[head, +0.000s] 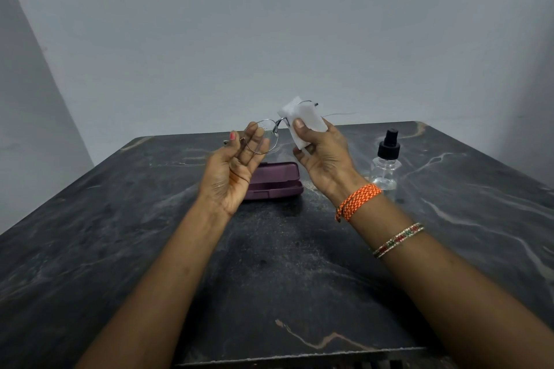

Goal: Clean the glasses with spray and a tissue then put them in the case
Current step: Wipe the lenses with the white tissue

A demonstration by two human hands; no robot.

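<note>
Thin metal-framed glasses (271, 132) are held up above the table, between both hands. My left hand (233, 168) holds the left lens, with fingers behind the lens and the thumb at its outer edge. My right hand (322, 156) pinches a folded white tissue (301, 118) over the right lens, thumb on the near side. One temple arm sticks out to the right past the tissue. A closed purple glasses case (277, 181) lies on the table below the hands. A clear spray bottle (385, 165) with a black pump top stands to the right.
The dark marble table (120, 249) fills the lower view, its near edge at the bottom. A plain grey wall (269, 24) rises right behind its far edge. Bangles and an orange thread band sit on my right wrist.
</note>
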